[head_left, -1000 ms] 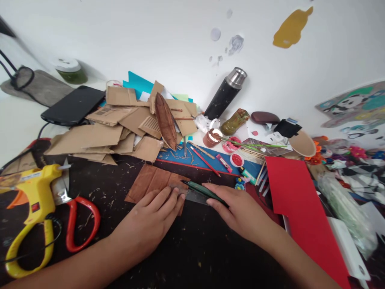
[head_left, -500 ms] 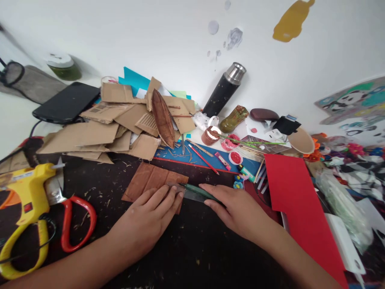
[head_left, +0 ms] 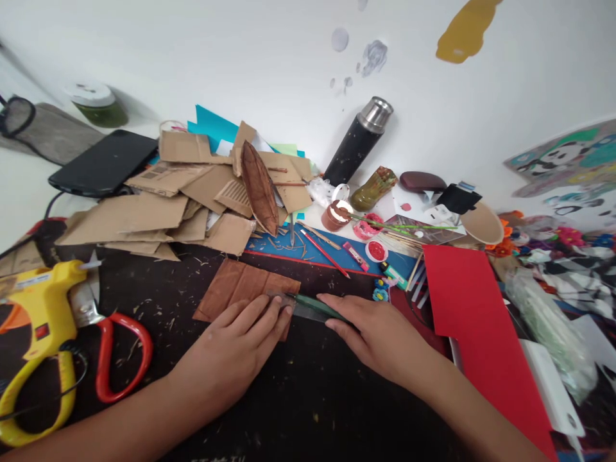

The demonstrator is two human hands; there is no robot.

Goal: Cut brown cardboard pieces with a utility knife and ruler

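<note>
My left hand [head_left: 231,350] lies flat with fingers stretched out, pressing the near edge of a brown creased sheet [head_left: 240,287] and the end of a clear ruler [head_left: 301,309] on the dark mat. My right hand [head_left: 378,333] is closed on a dark green pen [head_left: 315,305], whose tip rests along the ruler's edge near my left fingertips.
A yellow glue gun [head_left: 36,321] and red-handled scissors [head_left: 118,350] lie at the left. Cardboard scraps [head_left: 158,212] with a dry brown leaf [head_left: 260,186] pile up behind. A black flask [head_left: 359,141], paint pots [head_left: 376,251], a red pencil [head_left: 325,253] and a red card [head_left: 474,321] sit at the right.
The view has drifted slightly, so everything sits a little lower left. Both hands hold nearly the same places on the sheet and ruler.
</note>
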